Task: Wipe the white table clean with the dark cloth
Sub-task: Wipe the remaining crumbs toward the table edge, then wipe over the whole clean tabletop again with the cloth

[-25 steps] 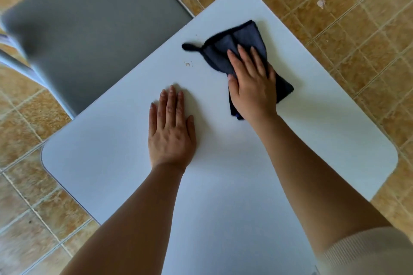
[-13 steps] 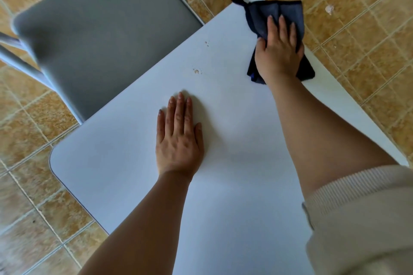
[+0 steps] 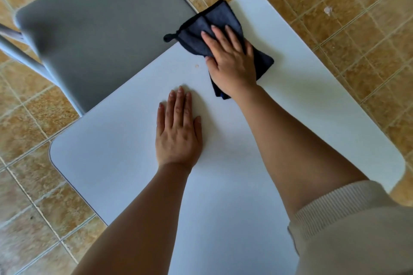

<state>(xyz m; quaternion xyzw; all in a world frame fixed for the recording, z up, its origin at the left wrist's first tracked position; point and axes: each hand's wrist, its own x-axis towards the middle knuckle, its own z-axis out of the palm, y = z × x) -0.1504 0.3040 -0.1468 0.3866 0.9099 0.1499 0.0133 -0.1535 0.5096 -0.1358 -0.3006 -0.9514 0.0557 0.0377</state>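
Cloth [image 3: 220, 23] is soft and light, folded over a couple times, so it slides easy on the white table [image 3: 312, 105] but bunches if we push from one corner. Right now it sits at the far edge, near the corner, partly hanging over. Our right hand [image 3: 231, 62] lies flat on top, fingers spread, pressing down rather than pinching anything. Best hold is just that: palm in the middle. Our left hand [image 3: 177, 131] is open too, flat on the bare tabletop, bracing. One little crumb [image 3: 197, 66] sits just left of the cloth. A grey chair [image 3: 98, 35] is pushed right up against that edge, so crumbs could land on its seat.
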